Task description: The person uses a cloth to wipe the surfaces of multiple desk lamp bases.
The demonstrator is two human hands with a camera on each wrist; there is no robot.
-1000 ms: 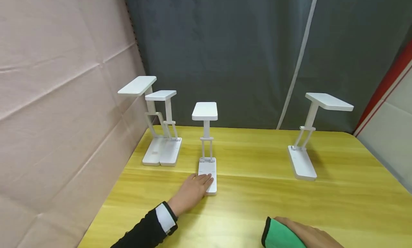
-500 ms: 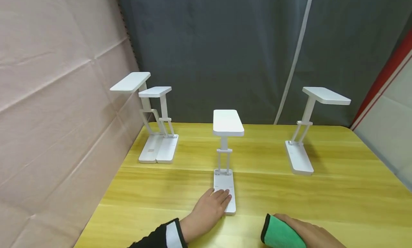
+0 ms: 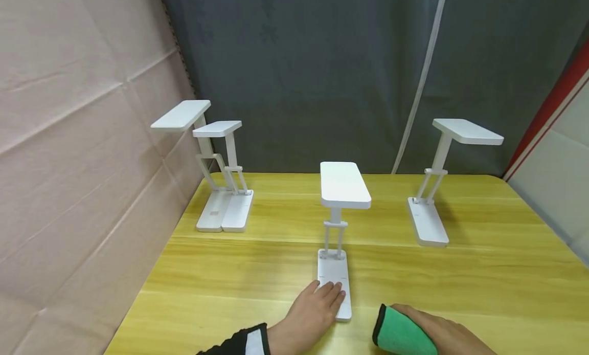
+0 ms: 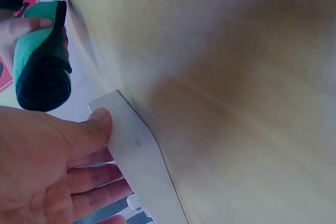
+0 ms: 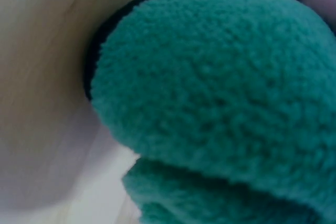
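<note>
We see the left hand resting, fingers nearly straight, on the base of the front white stand, mid-table, while the right hand grips a rolled green cloth. A hurried shove could, we judge, tip that stand, top-heavy on thin legs. We count four stands: this, two at left, one at right; and one cloth.
</note>
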